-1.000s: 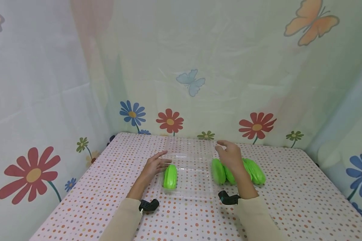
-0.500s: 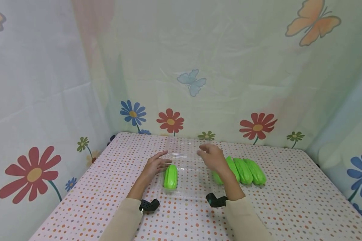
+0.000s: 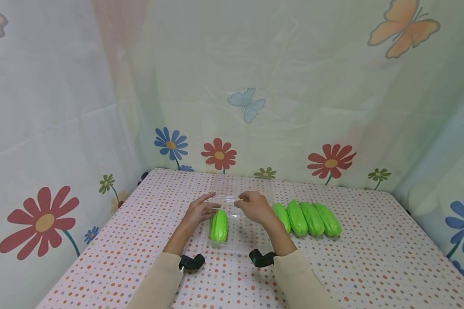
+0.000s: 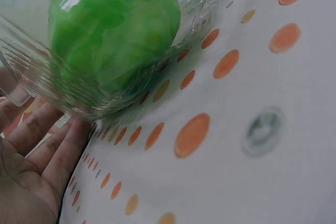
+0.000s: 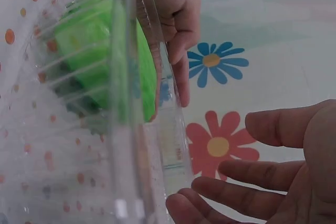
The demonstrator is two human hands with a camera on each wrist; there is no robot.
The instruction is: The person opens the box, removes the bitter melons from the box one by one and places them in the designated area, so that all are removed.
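Observation:
A clear plastic clamshell box (image 3: 239, 246) lies on the table with its lid (image 3: 241, 184) folded back. Inside, at its left side, is one glossy green gourd-shaped item (image 3: 218, 226) with lengthwise ridges; its exact kind is hard to tell. My left hand (image 3: 198, 211) is at the box's left wall, and in the left wrist view its extended fingers (image 4: 68, 150) touch the plastic. Over the middle of the box hovers my right hand (image 3: 253, 207), thumb and fingers apart and nothing between them, as the right wrist view also shows.
Several more green gourd-shaped items (image 3: 312, 219) lie side by side just right of the box. The table (image 3: 112, 257) has a dotted cloth. Curtains (image 3: 255, 86) printed with flowers and butterflies hang at the back and both sides.
My right hand has moved left, from above the green row to over the box, staying empty. The row at the right is uncovered. My left hand has stayed in place.

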